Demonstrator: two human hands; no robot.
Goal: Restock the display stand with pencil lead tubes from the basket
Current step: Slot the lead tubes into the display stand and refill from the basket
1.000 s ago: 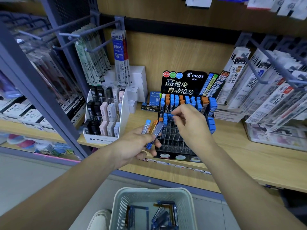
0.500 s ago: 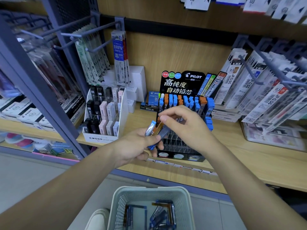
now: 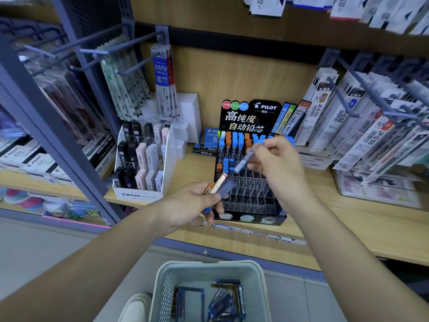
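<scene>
view: head, the only one.
right hand (image 3: 278, 163): centre-right of the frame, in front of the stand's upper rows. its grip pinches one tube (image 3: 246, 160) between thumb and fingertips.
tube: tilted, with the blue cap up and to the right. its lower end points down-left, close above the filled slots and not yet in one.
left hand (image 3: 190, 205): centre of the frame, below and left of the right hand and apart from it. its grip is clenched round a small bundle (image 3: 220, 185) of orange tubes and a grey one, fanned up-right.
stand (image 3: 250, 196): black rack on the shelf (image 3: 348, 217), centre. blue and orange caps fill the upper rows, and the clear lower slots look mostly unfilled.
basket (image 3: 162, 287): bottom centre, with spare tubes (image 3: 222, 300) lying loose inside.
handling: the tube looks light, stiff and smooth, so likely slippery. it is best pinched at mid-body or just under the cap, leaving the lower end free to enter a slot. the cap end may pull loose if used as the handle. the fanned bundle could slide apart if the left grip slackens.
change: half a second ago the right fingers were down on the bundle in the left hand. they have now drawn the blue-capped tube out and lifted it up-right toward the stand. the bundle is one tube thinner. stand and basket contents look unchanged.
</scene>
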